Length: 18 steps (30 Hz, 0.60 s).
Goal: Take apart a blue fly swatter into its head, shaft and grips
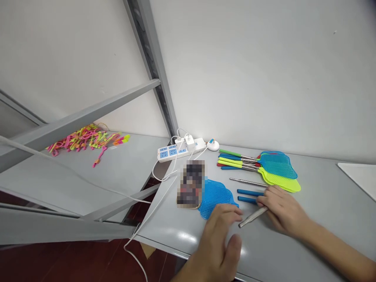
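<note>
My right hand [283, 209] is closed around a silver metal rod [253, 217], whose narrow end points left toward my other hand. Thumb and fingers apart, my left hand [219, 243] hovers by the neck of a blue fly swatter head [216, 196]; whether the fingertips touch it I cannot tell. Two blue handle tubes [249, 192] lie partly under my right hand. Just behind them rests another metal rod [248, 182]. A pile of fly swatters [277, 164] with blue and yellow-green heads lies farther back.
A pixelated phone-like object [191, 184] overlaps the blue head's left side. Behind it sits a power strip [182, 150] with plugs and white cables. Metal frame bars [117, 96] cross the left side. Small colourful plastic pieces [85, 139] lie on the left shelf; a white tray [361, 176] is at right.
</note>
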Each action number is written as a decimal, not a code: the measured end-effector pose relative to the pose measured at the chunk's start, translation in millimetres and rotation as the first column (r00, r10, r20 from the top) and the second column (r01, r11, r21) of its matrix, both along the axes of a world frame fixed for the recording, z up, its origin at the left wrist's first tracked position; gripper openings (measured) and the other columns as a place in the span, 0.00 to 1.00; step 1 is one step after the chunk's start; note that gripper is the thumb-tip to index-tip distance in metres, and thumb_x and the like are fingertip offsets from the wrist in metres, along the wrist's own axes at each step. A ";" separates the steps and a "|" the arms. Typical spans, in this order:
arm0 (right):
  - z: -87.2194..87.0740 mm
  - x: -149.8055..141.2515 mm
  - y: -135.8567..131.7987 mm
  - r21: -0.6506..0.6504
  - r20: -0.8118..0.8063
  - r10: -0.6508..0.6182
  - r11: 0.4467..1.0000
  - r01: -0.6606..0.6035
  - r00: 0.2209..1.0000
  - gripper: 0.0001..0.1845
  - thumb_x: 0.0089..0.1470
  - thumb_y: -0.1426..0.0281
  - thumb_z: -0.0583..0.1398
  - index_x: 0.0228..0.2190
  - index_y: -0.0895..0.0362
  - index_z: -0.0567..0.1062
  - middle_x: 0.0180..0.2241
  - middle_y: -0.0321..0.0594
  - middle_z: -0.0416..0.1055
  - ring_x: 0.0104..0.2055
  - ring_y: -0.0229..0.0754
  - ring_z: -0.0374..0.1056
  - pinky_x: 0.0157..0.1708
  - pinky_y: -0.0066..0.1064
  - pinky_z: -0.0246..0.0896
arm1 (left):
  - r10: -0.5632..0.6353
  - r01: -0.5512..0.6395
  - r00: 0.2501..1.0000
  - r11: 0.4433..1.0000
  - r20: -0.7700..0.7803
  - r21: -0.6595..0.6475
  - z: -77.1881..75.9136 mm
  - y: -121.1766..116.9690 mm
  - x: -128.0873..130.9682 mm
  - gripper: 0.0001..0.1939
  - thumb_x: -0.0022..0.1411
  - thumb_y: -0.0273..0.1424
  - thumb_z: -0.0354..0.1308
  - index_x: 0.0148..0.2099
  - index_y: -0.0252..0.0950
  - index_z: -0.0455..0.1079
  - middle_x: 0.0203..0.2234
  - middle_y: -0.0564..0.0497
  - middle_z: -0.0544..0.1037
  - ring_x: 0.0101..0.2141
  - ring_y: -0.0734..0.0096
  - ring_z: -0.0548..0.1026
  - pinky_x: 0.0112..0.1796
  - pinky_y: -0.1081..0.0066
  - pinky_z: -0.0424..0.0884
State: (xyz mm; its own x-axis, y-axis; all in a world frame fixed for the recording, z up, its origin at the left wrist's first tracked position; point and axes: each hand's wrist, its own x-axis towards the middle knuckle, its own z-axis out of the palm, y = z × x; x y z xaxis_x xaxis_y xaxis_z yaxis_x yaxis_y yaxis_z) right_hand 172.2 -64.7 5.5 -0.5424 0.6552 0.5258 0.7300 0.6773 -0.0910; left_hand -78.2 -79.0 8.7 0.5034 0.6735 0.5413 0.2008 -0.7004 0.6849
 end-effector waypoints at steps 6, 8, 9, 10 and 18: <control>-26.9 56.9 -18.4 0.003 0.072 -0.204 0.979 0.204 0.976 0.08 0.59 0.73 0.55 0.41 0.53 0.71 0.30 0.39 0.73 0.30 0.43 0.69 0.31 0.35 0.63 | 0.080 -0.094 0.840 0.996 -0.536 0.001 2.2 -1.2 -7.4 0.26 0.70 0.37 0.48 0.67 0.39 0.55 0.66 0.43 0.60 0.66 0.51 0.54 0.62 0.45 0.56; -32.5 62.8 -21.0 0.000 0.091 -0.273 0.962 0.274 0.958 0.07 0.61 0.71 0.54 0.41 0.54 0.70 0.32 0.39 0.75 0.30 0.43 0.72 0.30 0.34 0.64 | 0.095 -0.116 0.776 0.993 -0.623 0.006 -5.4 2.9 -2.3 0.30 0.70 0.39 0.49 0.70 0.39 0.50 0.68 0.41 0.53 0.67 0.48 0.49 0.62 0.44 0.56; -34.0 63.2 -21.3 -0.002 0.099 -0.297 0.954 0.299 0.950 0.07 0.62 0.71 0.54 0.41 0.54 0.70 0.32 0.40 0.75 0.30 0.43 0.72 0.29 0.33 0.64 | 0.105 -0.125 0.756 0.992 -0.646 0.015 -9.2 5.5 0.3 0.31 0.70 0.40 0.49 0.71 0.39 0.48 0.69 0.41 0.51 0.68 0.47 0.47 0.62 0.44 0.56; -34.9 62.3 -21.1 -0.005 0.105 -0.310 0.950 0.312 0.945 0.07 0.62 0.70 0.53 0.41 0.55 0.69 0.32 0.39 0.75 0.30 0.42 0.72 0.29 0.32 0.64 | 0.118 -0.136 0.742 0.990 -0.660 0.025 -12.5 8.3 2.6 0.32 0.70 0.41 0.49 0.71 0.40 0.47 0.69 0.40 0.49 0.68 0.47 0.46 0.62 0.44 0.55; -35.6 56.4 -19.7 -0.039 0.112 -0.295 0.953 0.301 0.949 0.07 0.65 0.68 0.52 0.41 0.55 0.68 0.29 0.35 0.74 0.27 0.39 0.71 0.27 0.30 0.61 | 0.125 -0.162 0.721 0.987 -0.681 0.010 -18.9 23.7 7.0 0.31 0.71 0.48 0.43 0.70 0.41 0.52 0.70 0.43 0.45 0.69 0.49 0.41 0.64 0.44 0.50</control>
